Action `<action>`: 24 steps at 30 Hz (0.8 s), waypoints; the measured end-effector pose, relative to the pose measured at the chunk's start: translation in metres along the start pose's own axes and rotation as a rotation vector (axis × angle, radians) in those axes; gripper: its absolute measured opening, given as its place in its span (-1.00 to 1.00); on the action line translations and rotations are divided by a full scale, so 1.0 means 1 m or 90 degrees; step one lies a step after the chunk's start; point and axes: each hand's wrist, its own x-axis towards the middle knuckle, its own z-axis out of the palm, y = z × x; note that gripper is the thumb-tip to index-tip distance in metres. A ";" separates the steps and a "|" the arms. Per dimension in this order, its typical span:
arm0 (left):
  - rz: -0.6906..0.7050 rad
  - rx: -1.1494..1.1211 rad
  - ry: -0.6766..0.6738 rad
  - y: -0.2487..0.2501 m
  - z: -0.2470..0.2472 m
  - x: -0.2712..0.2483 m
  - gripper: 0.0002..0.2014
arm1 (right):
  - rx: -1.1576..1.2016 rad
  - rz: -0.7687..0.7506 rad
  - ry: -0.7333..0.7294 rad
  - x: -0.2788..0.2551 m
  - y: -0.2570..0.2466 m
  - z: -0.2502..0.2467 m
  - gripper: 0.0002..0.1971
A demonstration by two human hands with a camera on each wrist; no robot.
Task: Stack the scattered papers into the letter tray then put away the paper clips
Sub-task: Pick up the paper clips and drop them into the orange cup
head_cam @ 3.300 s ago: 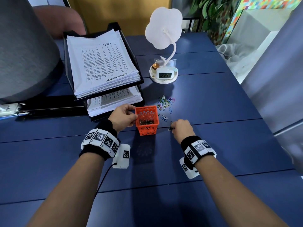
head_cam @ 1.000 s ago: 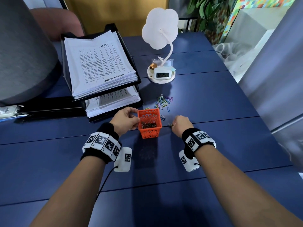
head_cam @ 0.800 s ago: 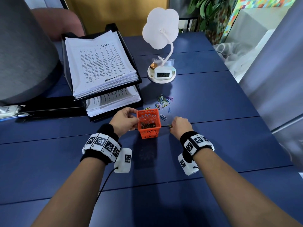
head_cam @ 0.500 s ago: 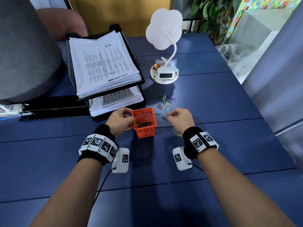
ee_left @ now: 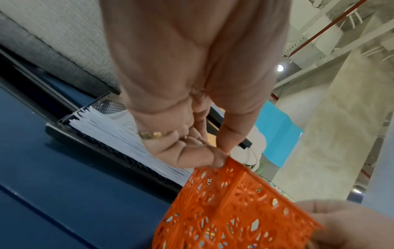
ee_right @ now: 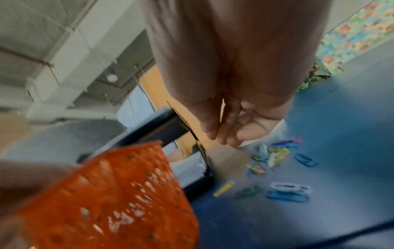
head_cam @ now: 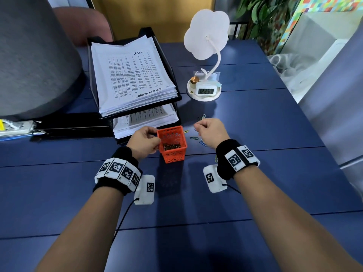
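beyond the right hand (head_cam: 211,132), fingers curled over loose paper clips (ee_right: 277,155), grasp unclear; left hand (head_cam: 144,142) grips the basket (head_cam: 172,144); papers (head_cam: 131,75) trayed.

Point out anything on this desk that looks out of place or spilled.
Coloured paper clips lie loose on the blue desk beside the orange perforated plastic basket, not in it. One yellow clip sits apart, near the right wrist. The white printed papers in the black letter tray are slightly fanned.
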 end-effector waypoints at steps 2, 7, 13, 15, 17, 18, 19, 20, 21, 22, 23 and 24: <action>0.003 0.008 0.005 -0.001 -0.004 0.002 -0.77 | -0.083 0.016 -0.015 0.009 0.010 0.003 -0.81; -0.001 0.010 0.012 -0.005 -0.015 0.007 -0.78 | -0.294 -0.018 -0.133 0.033 0.024 0.024 -0.66; 0.001 0.001 0.006 -0.004 -0.018 0.008 -0.74 | -0.563 -0.156 -0.321 0.049 0.024 0.048 -0.44; 0.003 -0.001 0.006 -0.003 -0.017 0.008 -0.74 | -0.643 -0.171 -0.354 0.049 0.028 0.043 -0.43; 0.001 -0.003 0.006 -0.002 -0.016 0.008 -0.74 | -0.652 -0.185 -0.347 0.048 0.038 0.037 -0.51; 0.000 -0.004 0.005 -0.002 -0.016 0.009 -0.75 | -0.638 -0.185 -0.328 0.048 0.044 0.032 -0.60; -0.001 -0.006 0.003 -0.002 -0.016 0.009 -0.75 | -0.626 -0.188 -0.303 0.047 0.050 0.027 -0.67; -0.003 -0.009 0.002 -0.002 -0.015 0.010 -0.75 | -0.617 -0.182 -0.283 0.045 0.056 0.022 -0.71; -0.004 -0.011 0.001 -0.002 -0.014 0.010 -0.75 | -0.612 -0.175 -0.267 0.043 0.061 0.017 -0.74; -0.005 -0.014 0.000 -0.001 -0.013 0.010 -0.75 | -0.613 -0.168 -0.250 0.041 0.065 0.013 -0.77; -0.003 -0.015 0.000 -0.001 -0.011 0.010 -0.75 | -0.620 -0.165 -0.229 0.038 0.068 0.009 -0.79; 0.001 -0.015 -0.001 0.000 -0.010 0.010 -0.75 | -0.620 -0.161 -0.213 0.036 0.070 0.005 -0.79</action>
